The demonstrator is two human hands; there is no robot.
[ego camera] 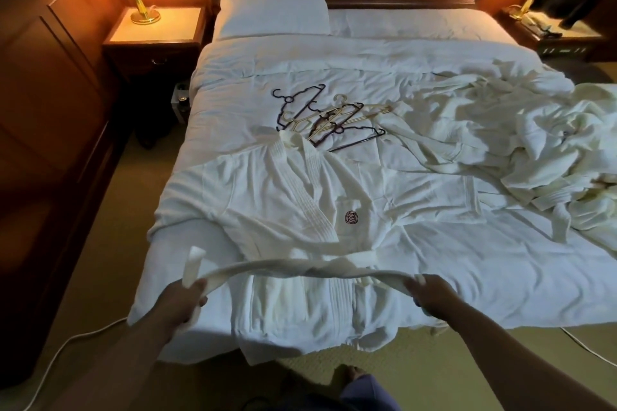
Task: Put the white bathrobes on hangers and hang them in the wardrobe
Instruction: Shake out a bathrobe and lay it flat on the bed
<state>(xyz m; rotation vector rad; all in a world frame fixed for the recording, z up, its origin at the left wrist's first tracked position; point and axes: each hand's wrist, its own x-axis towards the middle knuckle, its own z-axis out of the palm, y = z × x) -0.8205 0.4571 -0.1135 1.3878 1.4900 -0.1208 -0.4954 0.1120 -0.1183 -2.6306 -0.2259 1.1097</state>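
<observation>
Currently holding the long white cloth belt (283, 266) stretched above the white bathrobe (287, 197), spread flat on the white-sheeted bed (467, 277); gripped by left hand (182, 302) and right hand (432, 294), fingers curled round it. Risk of slipping it from its loop with an uneven tug, or dragging the bathrobe off the bed's foot. Beyond the collar, tangled dark and cream hangers (330, 120), likely to snag when lifted

Seeing only blur along the stretched belt (283, 266). Losing the heap of bathrobes (567, 150) past the right edge. Can't count the tangled hangers (334, 123), can't make out the dark clutter (567, 7) on the right nightstand (562, 48).
</observation>
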